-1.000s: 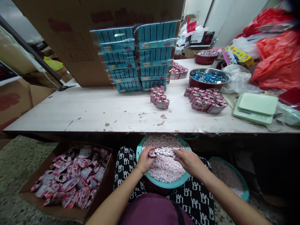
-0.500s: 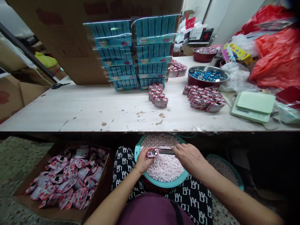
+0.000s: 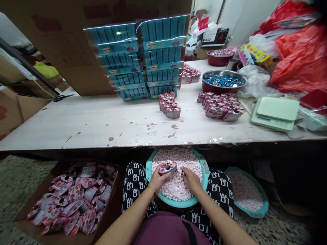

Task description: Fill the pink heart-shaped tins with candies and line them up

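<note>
My left hand [image 3: 157, 179] is closed around a small red-and-white printed packet [image 3: 169, 168], held over the basin with its dark round opening facing up. Just to the right, my right hand [image 3: 192, 181] reaches down into the pale pink candies [image 3: 176, 189], fingers bent and a little apart, the tips touching the candies. I see no tool in it. A turquoise basin [image 3: 149, 170] full of these candies rests between my knees, below the table edge.
On the white table [image 3: 122, 126] stand rows of filled-looking packets [image 3: 217, 107], a metal bowl of blue wrapped pieces [image 3: 224, 81], a green scale [image 3: 276, 112] and blue boxes [image 3: 117, 58]. A carton of packets [image 3: 74, 197] sits left; a second basin [image 3: 260, 212] sits right.
The metal tool that my right hand held at the packet is out of sight. My right hand has moved left and down to the candies. The packet has turned in my left hand.
</note>
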Available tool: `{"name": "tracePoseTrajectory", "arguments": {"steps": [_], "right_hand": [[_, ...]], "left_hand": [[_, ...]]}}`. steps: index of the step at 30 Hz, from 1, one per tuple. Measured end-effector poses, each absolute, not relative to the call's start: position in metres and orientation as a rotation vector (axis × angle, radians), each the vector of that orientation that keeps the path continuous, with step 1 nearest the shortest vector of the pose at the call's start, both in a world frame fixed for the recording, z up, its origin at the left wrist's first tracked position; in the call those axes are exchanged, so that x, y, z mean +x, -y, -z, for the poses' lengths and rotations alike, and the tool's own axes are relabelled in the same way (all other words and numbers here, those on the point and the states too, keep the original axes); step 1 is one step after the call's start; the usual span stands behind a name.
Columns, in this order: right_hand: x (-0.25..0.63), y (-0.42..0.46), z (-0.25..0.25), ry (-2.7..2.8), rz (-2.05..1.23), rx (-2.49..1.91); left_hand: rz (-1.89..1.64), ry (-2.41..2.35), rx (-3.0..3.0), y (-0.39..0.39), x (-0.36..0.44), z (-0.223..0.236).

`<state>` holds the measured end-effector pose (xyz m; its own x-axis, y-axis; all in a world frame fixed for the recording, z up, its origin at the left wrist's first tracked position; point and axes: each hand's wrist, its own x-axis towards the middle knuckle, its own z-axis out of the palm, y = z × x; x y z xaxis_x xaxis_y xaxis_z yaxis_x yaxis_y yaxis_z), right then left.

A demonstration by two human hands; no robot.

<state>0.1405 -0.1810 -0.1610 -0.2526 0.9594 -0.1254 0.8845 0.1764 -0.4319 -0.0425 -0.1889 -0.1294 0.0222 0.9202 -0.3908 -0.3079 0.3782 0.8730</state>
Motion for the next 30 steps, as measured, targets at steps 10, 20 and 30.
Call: {"name": "tracePoseTrajectory", "arguments": {"steps": [10,20,30], "right_hand": [[0.181,0.176,0.087,2.257,-0.81,-1.517],[0.148,0.163,0.005,2.915,-0.242,-1.522],[0.148,0.169,-0.017,2.902,-0.012,-1.433]], "left_hand": [[-1.08,-1.473,1.235,0.193,-0.086,0.112],[-1.054,-1.452,1.529,0.191,-0.059,0.113],[-1.093,-1.409,1.332,0.196,-0.065,0.11]]}}
